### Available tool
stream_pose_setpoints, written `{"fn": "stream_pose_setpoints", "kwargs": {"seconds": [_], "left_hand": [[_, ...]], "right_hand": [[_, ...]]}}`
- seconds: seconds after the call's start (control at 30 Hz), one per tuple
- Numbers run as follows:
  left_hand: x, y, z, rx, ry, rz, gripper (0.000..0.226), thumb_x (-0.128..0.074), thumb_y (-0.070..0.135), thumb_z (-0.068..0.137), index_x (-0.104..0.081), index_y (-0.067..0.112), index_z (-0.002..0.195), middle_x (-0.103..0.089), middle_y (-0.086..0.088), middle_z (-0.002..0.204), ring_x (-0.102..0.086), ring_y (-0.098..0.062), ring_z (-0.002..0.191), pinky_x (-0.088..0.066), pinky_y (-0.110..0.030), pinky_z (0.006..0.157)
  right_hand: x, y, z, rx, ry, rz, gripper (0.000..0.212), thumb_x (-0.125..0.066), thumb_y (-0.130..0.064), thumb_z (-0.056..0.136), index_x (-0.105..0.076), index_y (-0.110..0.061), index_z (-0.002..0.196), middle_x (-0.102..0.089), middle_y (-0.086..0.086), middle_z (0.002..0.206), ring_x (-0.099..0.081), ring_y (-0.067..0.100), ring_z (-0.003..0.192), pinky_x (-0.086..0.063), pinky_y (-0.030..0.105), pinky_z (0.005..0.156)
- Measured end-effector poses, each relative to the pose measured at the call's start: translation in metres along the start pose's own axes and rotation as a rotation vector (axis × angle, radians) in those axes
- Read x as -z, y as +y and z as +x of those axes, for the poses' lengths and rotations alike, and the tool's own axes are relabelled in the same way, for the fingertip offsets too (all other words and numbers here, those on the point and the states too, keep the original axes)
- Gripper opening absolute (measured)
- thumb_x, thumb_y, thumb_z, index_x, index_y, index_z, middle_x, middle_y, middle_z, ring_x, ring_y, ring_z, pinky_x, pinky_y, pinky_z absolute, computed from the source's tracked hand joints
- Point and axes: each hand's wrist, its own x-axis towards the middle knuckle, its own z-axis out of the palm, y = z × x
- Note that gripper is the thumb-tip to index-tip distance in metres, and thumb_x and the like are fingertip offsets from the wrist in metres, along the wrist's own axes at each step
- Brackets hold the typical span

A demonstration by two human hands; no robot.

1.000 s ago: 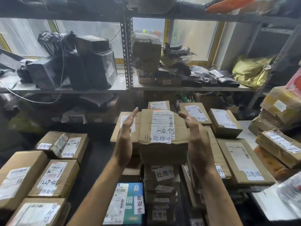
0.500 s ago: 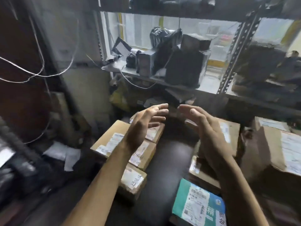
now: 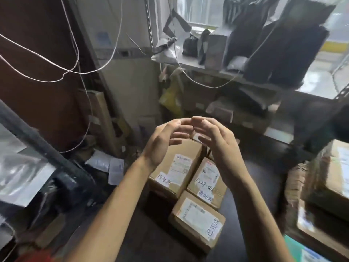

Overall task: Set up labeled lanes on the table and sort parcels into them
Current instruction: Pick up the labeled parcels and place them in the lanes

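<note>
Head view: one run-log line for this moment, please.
left hand: empty, fingers loosely curved | right hand: empty, fingers loosely curved | fingertips nearly meeting | below: three labelled cardboard parcels on dark table

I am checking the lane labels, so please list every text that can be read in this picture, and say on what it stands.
"待处理": handwritten, on the far box.
"1229-02", the last digits unclear, and "待处理": handwritten, on the middle box.
"已完成": handwritten, on the nearest box.
The printed shipping labels on these three boxes are too blurred to read.
</note>
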Motion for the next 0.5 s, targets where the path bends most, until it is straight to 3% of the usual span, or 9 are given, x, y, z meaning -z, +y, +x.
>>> {"fn": "stream_pose_setpoints", "kwargs": {"seconds": [0.17,0.3,0.4,0.5], "left_hand": [[0.006,-0.039,0.066,0.091,-0.058,0.055,0.054,-0.038,0.043,0.091,-0.064,0.020,0.132,-0.073,-0.008,0.120,-0.068,-0.022,0.107,-0.049,-0.041,0.098],[0.014,-0.068,0.103,0.158,-0.121,0.058,0.055,-0.038,0.044,0.092,-0.063,0.019,0.134,-0.073,-0.007,0.120,-0.068,-0.025,0.112,-0.050,-0.040,0.099],[0.022,-0.092,0.119,0.194,-0.174,0.087,0.056,-0.037,0.047,0.092,-0.064,0.019,0.132,-0.072,-0.003,0.123,-0.068,-0.017,0.112,-0.050,-0.037,0.101],[0.033,-0.133,0.137,0.233,-0.165,0.233,0.056,-0.044,0.049,0.088,-0.056,0.025,0.138,-0.059,0.003,0.139,-0.054,-0.010,0.126,-0.042,-0.038,0.112]], "right_hand": [[-0.013,0.056,0.067,-0.137,0.031,-0.018,0.031,-0.048,-0.040,0.099,-0.073,-0.027,0.110,-0.075,-0.009,0.108,-0.069,0.010,0.109,-0.052,0.049,0.104],[-0.017,0.087,0.095,-0.211,0.077,0.001,0.026,-0.047,-0.035,0.104,-0.072,-0.029,0.109,-0.075,-0.008,0.109,-0.068,0.008,0.108,-0.053,0.043,0.103],[-0.022,0.110,0.098,-0.314,0.098,0.017,0.023,-0.048,-0.039,0.103,-0.070,-0.034,0.107,-0.073,-0.010,0.112,-0.067,0.008,0.111,-0.052,0.035,0.099],[-0.030,0.145,0.090,-0.479,0.200,0.025,0.019,-0.055,-0.033,0.103,-0.063,-0.031,0.119,-0.066,-0.005,0.125,-0.061,0.013,0.118,-0.050,0.033,0.099]]}}
